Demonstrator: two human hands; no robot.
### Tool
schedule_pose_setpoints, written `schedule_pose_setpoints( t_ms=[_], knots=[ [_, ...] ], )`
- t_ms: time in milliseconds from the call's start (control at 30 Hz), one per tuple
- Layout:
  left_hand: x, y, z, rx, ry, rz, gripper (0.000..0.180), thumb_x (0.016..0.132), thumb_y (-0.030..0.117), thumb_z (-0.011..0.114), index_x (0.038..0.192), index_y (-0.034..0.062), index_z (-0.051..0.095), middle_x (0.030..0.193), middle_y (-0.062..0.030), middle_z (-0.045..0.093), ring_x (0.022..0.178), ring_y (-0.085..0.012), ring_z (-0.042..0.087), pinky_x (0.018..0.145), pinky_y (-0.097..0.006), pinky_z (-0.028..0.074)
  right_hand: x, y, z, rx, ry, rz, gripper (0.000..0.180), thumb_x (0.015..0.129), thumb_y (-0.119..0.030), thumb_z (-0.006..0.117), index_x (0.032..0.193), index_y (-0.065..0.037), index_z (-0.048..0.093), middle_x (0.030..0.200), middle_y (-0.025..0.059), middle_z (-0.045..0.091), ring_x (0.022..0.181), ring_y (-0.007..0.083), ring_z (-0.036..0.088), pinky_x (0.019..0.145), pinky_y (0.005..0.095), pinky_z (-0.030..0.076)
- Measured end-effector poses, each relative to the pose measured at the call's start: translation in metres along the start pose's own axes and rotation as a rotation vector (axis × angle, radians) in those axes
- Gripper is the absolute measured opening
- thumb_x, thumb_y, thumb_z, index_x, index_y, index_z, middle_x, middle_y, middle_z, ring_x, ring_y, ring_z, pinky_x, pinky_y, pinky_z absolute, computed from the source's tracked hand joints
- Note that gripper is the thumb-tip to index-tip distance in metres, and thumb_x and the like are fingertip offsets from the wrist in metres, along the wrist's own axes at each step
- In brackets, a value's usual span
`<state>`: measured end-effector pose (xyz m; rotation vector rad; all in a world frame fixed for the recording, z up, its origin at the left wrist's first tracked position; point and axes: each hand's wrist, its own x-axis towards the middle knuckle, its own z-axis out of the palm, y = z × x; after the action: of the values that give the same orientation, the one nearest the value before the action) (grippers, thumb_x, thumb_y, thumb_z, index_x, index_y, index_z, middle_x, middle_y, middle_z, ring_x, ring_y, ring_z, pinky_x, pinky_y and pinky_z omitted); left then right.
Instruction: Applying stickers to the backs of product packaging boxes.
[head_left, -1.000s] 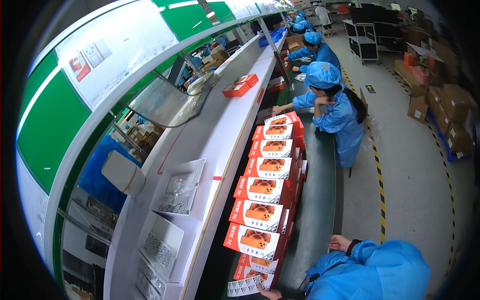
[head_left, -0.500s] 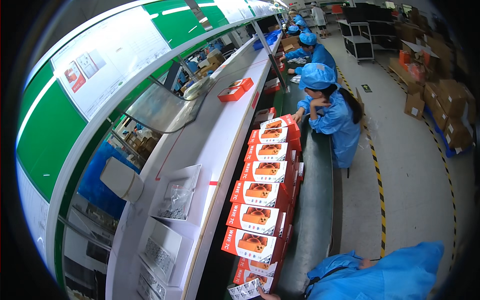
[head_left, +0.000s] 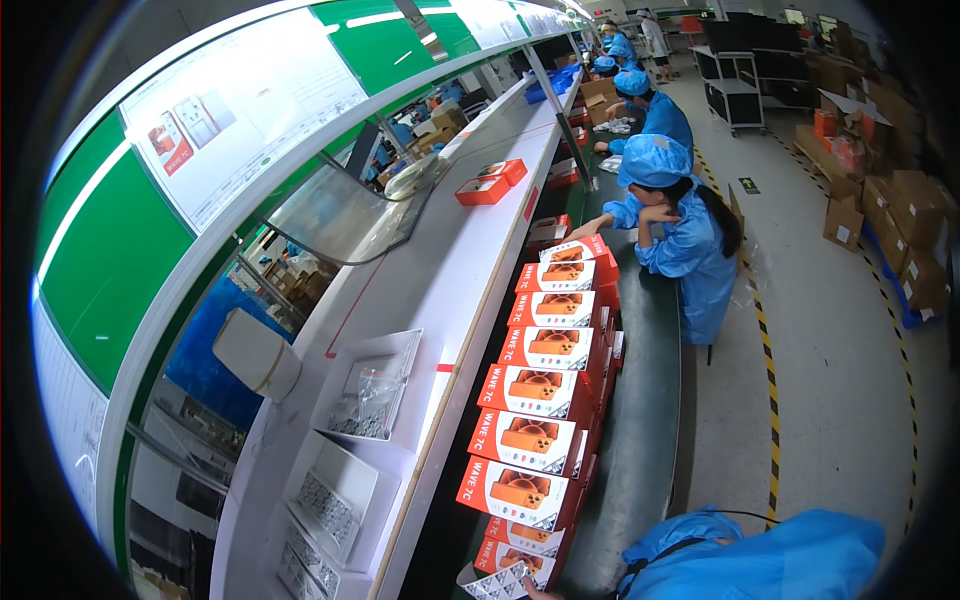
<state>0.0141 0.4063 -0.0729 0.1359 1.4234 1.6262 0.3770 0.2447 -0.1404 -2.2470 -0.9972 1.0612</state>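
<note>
At the bottom edge, my right hand [head_left: 540, 592] shows only in part, its fingers closed on a thin patterned sheet [head_left: 490, 582]. The sheet is white with dark triangles, and its left end curls up. It lies against the near end of a row of red-and-white phone boxes [head_left: 515, 487]. Several of these boxes lean on one another along the dark green belt [head_left: 640, 400], each with an orange phone printed on it. My left hand is out of view.
On the white shelf at left stand white trays [head_left: 400, 385] with small bags and grey patterned pieces. Farther back sit two open red boxes [head_left: 490, 185]. A co-worker in blue [head_left: 665, 215] sits beside the belt. Blue work clothing [head_left: 800, 550] fills the lower right.
The view has shifted, so most things appear a little farther right. The co-worker's outstretched hand has moved at the far boxes. The patterned sheet has tilted and its left end now curls.
</note>
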Motion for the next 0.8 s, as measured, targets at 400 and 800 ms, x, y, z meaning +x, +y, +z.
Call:
schedule_pose_setpoints(
  t_ms=[400,800],
  knots=[
    [0.001,0.010,0.014,0.076,-0.035,0.003,0.042,0.090,0.017,0.054,0.130,0.0063,0.046,0.123,-0.0085,0.053,0.102,-0.0208,0.053,0.090,-0.032,0.041,-0.014,-0.030,-0.002,0.066,0.001,0.048,0.052,0.076,-0.038,0.058,0.111,0.001,0.057,0.126,0.0257,0.047,0.119,0.0375,0.043,0.096,0.0415,0.038],
    [-0.007,0.016,0.025,0.141,-0.077,0.018,0.043,0.090,0.015,0.055,0.130,0.0054,0.045,0.123,-0.0089,0.053,0.102,-0.0210,0.053,0.090,-0.032,0.041,-0.022,-0.058,-0.020,0.130,0.009,0.061,0.055,0.076,-0.039,0.057,0.112,0.002,0.057,0.126,0.0262,0.047,0.118,0.0372,0.044,0.096,0.0408,0.038]
  ],
)
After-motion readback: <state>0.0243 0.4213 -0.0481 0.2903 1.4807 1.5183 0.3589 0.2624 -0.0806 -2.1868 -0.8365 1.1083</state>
